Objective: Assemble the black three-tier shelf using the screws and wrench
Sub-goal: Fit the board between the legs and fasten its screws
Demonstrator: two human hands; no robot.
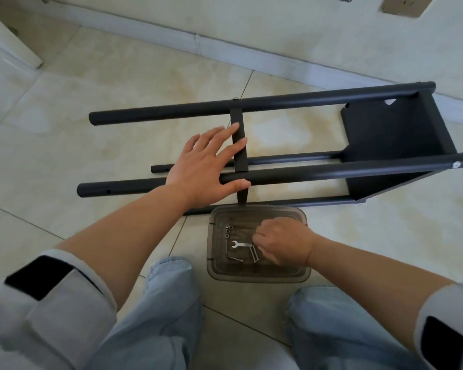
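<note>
The black shelf frame (pixel 332 169) lies on its side on the tiled floor, with one black shelf panel (pixel 385 129) fixed at its right end. A thin black cross strip (pixel 237 121) spans the poles near the middle. My left hand (pixel 198 166) rests on the near upper pole, fingers straight across the strip and thumb along the pole's front. In front stands a smoky clear tray (pixel 302 273) holding a small silver wrench (pixel 239 244), long screws (pixel 254 256) and nuts (pixel 228 231). My right hand (pixel 284 241) is inside the tray, fingers curled down over the screws; their tips are hidden.
A white baseboard (pixel 198 44) and wall run behind the frame. A white furniture edge (pixel 8 46) stands at the far left. My knees in light jeans (pixel 169 303) are on either side of the tray.
</note>
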